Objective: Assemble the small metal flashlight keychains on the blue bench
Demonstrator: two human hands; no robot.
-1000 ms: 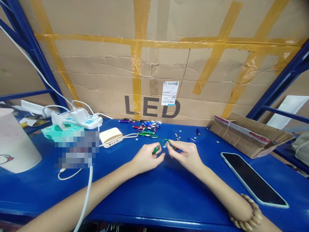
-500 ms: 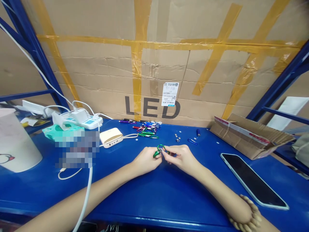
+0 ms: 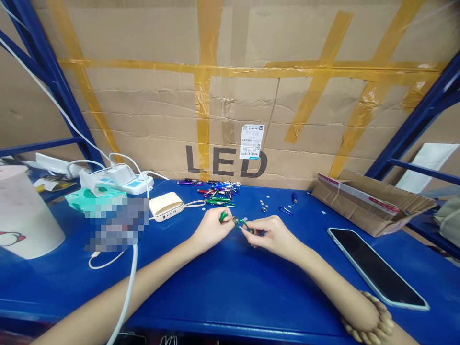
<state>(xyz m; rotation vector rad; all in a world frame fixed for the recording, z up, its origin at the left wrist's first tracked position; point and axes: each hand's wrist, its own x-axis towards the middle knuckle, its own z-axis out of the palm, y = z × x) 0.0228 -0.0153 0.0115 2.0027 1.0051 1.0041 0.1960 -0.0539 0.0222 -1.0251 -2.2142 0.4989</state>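
Note:
My left hand (image 3: 212,230) is closed around a small green metal tube (image 3: 223,217), much of it hidden by the fingers. A silver end piece (image 3: 235,220) shows between the two hands. In a pinch, my right hand (image 3: 271,235) holds a green carabiner (image 3: 246,224) whose curved loop meets the silver piece. Whether the tube and carabiner are joined, I cannot tell. Beyond the hands lies a pile of colored keychain flashlights with clips (image 3: 219,189). To their right are several small silver button cells (image 3: 262,202), a blue carabiner (image 3: 286,211) and a blue tube (image 3: 294,197).
A smartphone (image 3: 377,268) and an open cardboard box (image 3: 362,206) occupy the right side. On the left stand a white paper cup (image 3: 25,220), a tissue pack (image 3: 93,199), a power strip (image 3: 138,184) and a cream power bank (image 3: 166,206). A white cable (image 3: 130,287) crosses my left forearm.
My left hand has shifted slightly left and up, widening the gap between the hands. The silver piece and more of the green carabiner loop now show between them.

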